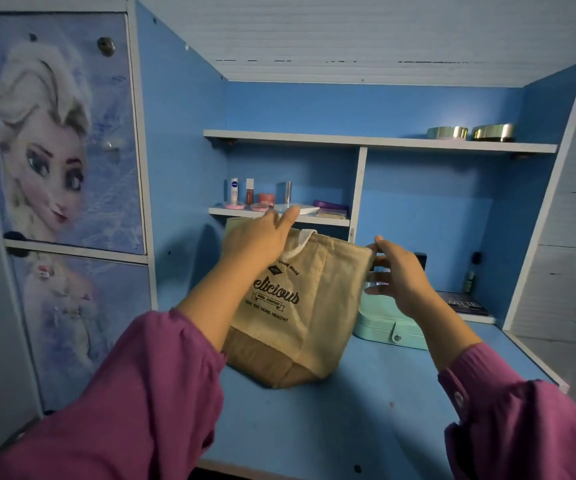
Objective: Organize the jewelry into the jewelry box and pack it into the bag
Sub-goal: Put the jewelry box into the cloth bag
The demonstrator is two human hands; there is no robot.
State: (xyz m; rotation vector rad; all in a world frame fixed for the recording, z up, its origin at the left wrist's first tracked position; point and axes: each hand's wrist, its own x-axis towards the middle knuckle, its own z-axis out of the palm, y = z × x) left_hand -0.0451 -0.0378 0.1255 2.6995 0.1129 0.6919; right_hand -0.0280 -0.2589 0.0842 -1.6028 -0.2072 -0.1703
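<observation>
We work at a blue desk (366,420) with shelving at its rear edge. Going left to right:

1. Our left hand (255,237) grips the left side of the mouth of the jute bag (300,320), fingers curled over the rim. The bag stands upright near the middle of the desk, its brown base on the surface and its white handle (302,242) rising at the top.

2. Our right hand (397,275) pinches the right corner of the bag's rim between thumb and fingers. Both hands appear to be spreading the mouth open.

3. The mint jewelry box (388,325) lies on the desk just beside the bag on its right, towards the rear right corner, lid down and snap tab (397,336) facing us. It is not yet in the bag. We cannot tell whether all jewelry is inside it.

4. Cosmetics (265,199) stand on the low rear shelf, and a dark palette (463,303) lies behind the box.

Risks, as we judge them:
- The soft bag may sag shut or tip over once one hand releases it to fetch the box.
- If the snap is not fully fastened, the box could open during transfer and spill its contents.
- A tilted entry may catch the box on the rim.
</observation>
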